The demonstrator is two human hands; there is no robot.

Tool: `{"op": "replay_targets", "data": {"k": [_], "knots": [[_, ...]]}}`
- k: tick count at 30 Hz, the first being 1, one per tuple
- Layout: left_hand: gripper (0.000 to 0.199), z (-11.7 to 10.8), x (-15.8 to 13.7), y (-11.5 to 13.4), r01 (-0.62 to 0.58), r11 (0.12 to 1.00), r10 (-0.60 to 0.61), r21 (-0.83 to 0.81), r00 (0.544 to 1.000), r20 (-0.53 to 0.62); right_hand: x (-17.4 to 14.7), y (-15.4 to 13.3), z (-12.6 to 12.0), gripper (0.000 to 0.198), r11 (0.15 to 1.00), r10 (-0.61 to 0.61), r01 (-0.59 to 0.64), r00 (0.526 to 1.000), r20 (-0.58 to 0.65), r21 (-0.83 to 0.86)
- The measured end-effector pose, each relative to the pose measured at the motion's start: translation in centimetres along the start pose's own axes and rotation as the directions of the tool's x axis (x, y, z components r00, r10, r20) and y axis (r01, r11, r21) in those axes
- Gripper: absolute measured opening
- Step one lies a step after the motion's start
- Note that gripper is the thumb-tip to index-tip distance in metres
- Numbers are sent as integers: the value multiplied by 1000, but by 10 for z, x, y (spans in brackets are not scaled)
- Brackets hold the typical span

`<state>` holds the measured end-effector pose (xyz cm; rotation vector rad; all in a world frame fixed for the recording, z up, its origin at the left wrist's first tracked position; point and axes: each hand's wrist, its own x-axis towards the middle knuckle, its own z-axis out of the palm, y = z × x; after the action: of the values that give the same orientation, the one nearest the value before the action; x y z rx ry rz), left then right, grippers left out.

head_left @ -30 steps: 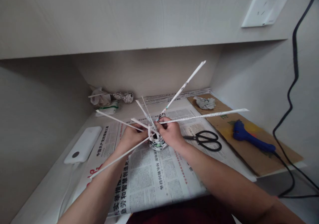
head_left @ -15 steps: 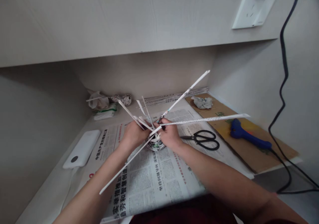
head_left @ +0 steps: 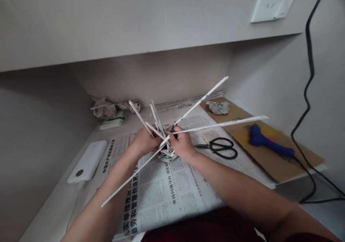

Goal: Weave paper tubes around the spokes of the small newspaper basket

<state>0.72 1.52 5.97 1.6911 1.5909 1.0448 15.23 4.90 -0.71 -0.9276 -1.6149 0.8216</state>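
Between my hands is a small woven paper basket [head_left: 167, 156], with several rolled paper strips [head_left: 205, 128] sticking out of it in all directions. My left hand [head_left: 145, 140] is closed on the basket's left side, its fingertips partly hidden behind the strips. On the other side my right hand [head_left: 183, 142] pinches strips at the rim with thumb and fingers. One long strip crosses over my left forearm, and two others point far to the right. Newspaper [head_left: 157, 195] lies under the basket.
Black scissors [head_left: 217, 148] lie right of my right hand. A blue glue gun [head_left: 269, 143] with a black cord and crumpled paper [head_left: 218, 107] rest on cardboard [head_left: 285, 170]. A white power bank [head_left: 87, 161] is at left. Paper rolls [head_left: 185, 102] line the back wall under an overhang.
The strips have shifted slightly, with the back ones now more upright and the front one swung a little left. My right fingers have moved along the rim. Both hands keep their hold.
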Motion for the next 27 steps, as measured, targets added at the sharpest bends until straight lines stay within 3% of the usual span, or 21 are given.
{"op": "replay_targets", "data": {"k": [1, 3, 9, 14, 19, 27], "knots": [[8, -1, 0, 0, 24, 995, -32, 100, 996, 84, 0, 1, 0, 21, 1000, 7, -7, 1000, 1, -5], [14, 0, -1, 3, 25, 972, -49, 235, 994, 96, 0, 1, 1, 21, 1000, 23, -23, 1000, 1, -9], [16, 9, -8, 11, 31, 827, -17, 561, 999, -30, -1, -6, -1, 25, 1000, 24, -24, 1000, 6, -12], [12, 8, -8, 2, 28, 916, -7, 401, 999, -54, 0, -8, -2, 24, 998, 15, -17, 999, 42, 54], [10, 7, -6, -3, -56, 948, 71, 313, 997, -35, 2, -4, -3, 23, 999, 38, -40, 998, 55, 36], [11, 8, -5, -5, -60, 975, 72, 216, 996, -46, 18, -11, -32, 42, 961, 243, -220, 961, 133, -165]]}}
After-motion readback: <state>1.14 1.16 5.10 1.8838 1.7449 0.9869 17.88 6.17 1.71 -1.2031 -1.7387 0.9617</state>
